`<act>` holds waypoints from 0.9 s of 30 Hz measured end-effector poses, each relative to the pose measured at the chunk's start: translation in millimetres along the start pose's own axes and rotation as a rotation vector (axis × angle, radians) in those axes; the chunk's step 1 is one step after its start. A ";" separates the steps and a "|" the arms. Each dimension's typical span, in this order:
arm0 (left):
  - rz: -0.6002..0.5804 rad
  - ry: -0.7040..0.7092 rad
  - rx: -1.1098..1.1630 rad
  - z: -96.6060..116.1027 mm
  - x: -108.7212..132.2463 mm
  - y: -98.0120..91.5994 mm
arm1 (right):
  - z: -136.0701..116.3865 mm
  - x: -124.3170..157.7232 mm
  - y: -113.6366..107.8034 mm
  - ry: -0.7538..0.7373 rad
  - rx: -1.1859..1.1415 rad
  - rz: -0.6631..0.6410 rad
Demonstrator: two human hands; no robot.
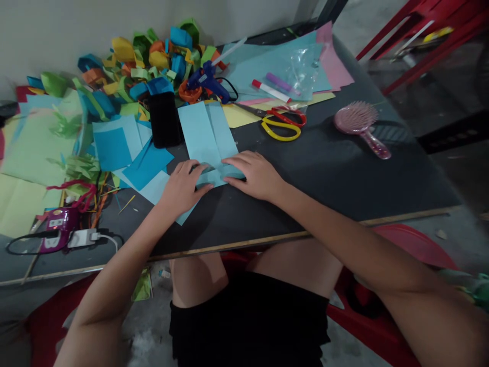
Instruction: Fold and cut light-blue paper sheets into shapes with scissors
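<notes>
The left hand (186,184) and the right hand (256,175) both press on a pale blue sheet (202,127) lying on the dark counter (324,183). Thumb and fingers stand apart on each hand, the tips resting on the paper. The sheet runs from between the hands to the far side of them, with a lengthwise crease and its near end folded over. A pale blue corner (185,215) shows on the near side of the left hand; whether it belongs to the same sheet is unclear.

Just beyond the left hand lies a phone (164,120), close beside the sheet. Left of that hand are loose blue papers (111,148), and farther left a purple device (61,224) with a white plug (82,238) next to it. Well beyond the left hand rises a heap of folded paper pieces (155,61) in several colours, a blue glue gun (210,81) at its right edge.

Beyond the right hand lie scissors (282,133), with a red-capped marker (272,92) and a purple marker (282,84) farther off. Well to its right is a pink brush (359,120).
</notes>
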State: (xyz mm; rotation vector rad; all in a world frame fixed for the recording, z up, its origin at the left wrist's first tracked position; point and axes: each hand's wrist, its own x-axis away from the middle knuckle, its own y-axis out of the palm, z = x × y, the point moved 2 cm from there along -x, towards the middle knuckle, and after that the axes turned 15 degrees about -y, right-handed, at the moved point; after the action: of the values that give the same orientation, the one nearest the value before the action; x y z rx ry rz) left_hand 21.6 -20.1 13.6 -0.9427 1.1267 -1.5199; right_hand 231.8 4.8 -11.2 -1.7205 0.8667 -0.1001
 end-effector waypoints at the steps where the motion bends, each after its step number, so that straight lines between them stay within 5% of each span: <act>1: 0.001 0.007 0.010 -0.8 0.1 0.7 | 1.2 -0.4 -0.3 0.005 -0.020 -0.002; 8: -0.118 -0.053 0.056 5.1 -4.2 -0.3 | 7.8 0.5 -3.2 0.001 -0.138 0.044; 16: 0.002 0.224 0.038 -2.4 -5.6 6.2 | 7.1 3.8 -7.3 -0.050 -0.069 -0.053; 27: 0.051 0.311 -0.026 -1.2 16.1 6.7 | -4.8 27.0 -15.5 -0.134 -0.021 -0.042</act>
State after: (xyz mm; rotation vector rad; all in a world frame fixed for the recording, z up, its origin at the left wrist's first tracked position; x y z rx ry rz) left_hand 18.7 -36.1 7.3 -0.7032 1.3815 -1.6511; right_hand 256.6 -13.8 -5.8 -1.7441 0.7349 -0.0036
